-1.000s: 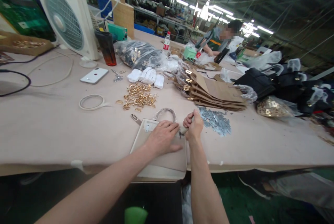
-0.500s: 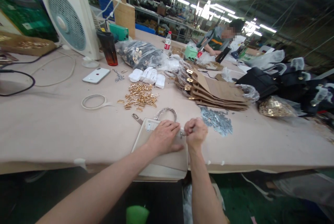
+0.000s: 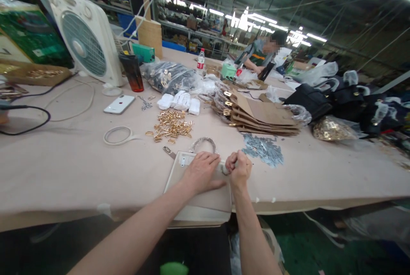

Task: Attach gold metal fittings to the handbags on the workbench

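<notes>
A beige handbag (image 3: 209, 203) lies flat at the table's front edge. Its wrapped handle (image 3: 205, 139) points away from me, and a strap with a metal clasp (image 3: 168, 152) sticks out at its upper left. My left hand (image 3: 205, 173) rests flat on the bag, fingers stretched out and thumb apart. At the bag's upper right corner my right hand (image 3: 240, 170) is closed in a fist; what it grips is hidden. Gold metal fittings (image 3: 173, 125) lie in a heap beyond the bag. Thin grey metal plates (image 3: 262, 150) are spread right of the right hand.
Further left are a tape roll (image 3: 118, 136), a phone (image 3: 119, 104), a dark tumbler (image 3: 132, 72) and a box fan (image 3: 85, 38). Stacked brown bag pieces (image 3: 265, 115) lie beyond the grey plates, with black handbags (image 3: 309, 100) at right. A co-worker (image 3: 261, 53) sits across the table.
The camera view has tilted and shifted a little. My left hand stays flat on the bag; my right fist remains at the corner, slightly turned.
</notes>
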`<act>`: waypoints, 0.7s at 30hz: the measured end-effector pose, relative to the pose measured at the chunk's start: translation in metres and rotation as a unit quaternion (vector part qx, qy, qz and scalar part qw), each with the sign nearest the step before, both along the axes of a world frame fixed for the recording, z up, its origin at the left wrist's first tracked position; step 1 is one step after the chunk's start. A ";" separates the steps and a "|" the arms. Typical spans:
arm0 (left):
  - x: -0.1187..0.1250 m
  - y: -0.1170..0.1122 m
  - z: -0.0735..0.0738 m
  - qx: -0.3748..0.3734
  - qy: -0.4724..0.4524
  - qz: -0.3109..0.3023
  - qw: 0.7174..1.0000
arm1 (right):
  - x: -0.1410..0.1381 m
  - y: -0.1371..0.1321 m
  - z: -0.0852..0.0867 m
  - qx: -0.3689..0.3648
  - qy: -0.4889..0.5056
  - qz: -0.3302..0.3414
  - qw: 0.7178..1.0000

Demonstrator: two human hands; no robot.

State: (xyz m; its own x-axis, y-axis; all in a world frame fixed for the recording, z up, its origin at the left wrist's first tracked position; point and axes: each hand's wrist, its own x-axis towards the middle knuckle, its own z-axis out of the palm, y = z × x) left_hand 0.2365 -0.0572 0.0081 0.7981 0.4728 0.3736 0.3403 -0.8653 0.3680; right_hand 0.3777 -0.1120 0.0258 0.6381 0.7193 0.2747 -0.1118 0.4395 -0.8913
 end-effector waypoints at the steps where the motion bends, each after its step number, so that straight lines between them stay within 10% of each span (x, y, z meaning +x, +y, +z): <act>1: 0.000 0.000 -0.002 -0.002 -0.006 0.003 1.000 | 0.003 -0.007 0.002 0.023 0.032 -0.014 0.999; 12: -0.050 0.018 0.023 -0.052 -0.038 -0.050 0.997 | 0.064 -0.093 0.019 0.121 0.205 -0.166 0.957; 21: -0.068 0.021 0.005 -0.026 -0.045 0.018 0.998 | -0.008 -0.036 0.054 0.090 0.126 -0.041 0.987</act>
State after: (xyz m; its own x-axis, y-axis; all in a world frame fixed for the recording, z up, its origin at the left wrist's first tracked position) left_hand 0.1688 -0.0363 0.0128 0.7448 0.5206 0.4175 0.3338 -0.8324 0.4424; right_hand 0.3696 -0.1482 0.0802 0.7563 0.6165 0.2190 -0.2767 0.6048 -0.7468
